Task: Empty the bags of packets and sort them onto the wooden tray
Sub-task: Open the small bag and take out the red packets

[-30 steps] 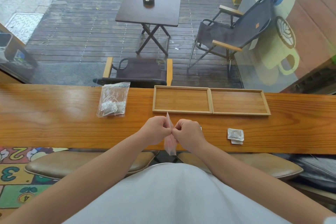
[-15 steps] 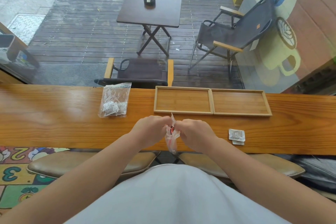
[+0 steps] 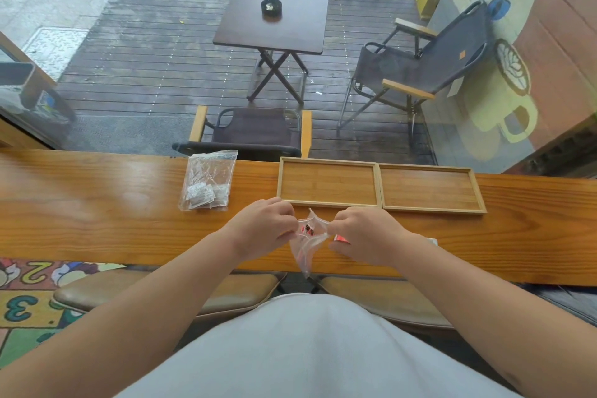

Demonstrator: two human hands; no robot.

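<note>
My left hand (image 3: 263, 229) and my right hand (image 3: 363, 237) each pinch one side of the mouth of a small clear plastic bag (image 3: 307, 245), holding it apart over the counter's near edge. Red and black packets show inside the bag. A red packet (image 3: 340, 238) peeks out under my right hand. A two-compartment wooden tray (image 3: 378, 186) lies just beyond my hands, both compartments bare. A second clear bag (image 3: 206, 186) with grey-white packets lies flat to the left of the tray.
The long wooden counter (image 3: 97, 213) runs along a window. My right forearm hides most of a white packet (image 3: 431, 240) at the right. Two padded stools (image 3: 168, 292) stand below the counter. Outside are a folding table and chairs.
My hands have moved apart, pulling the bag's mouth open. The white packets at the right are now mostly hidden behind my right forearm.
</note>
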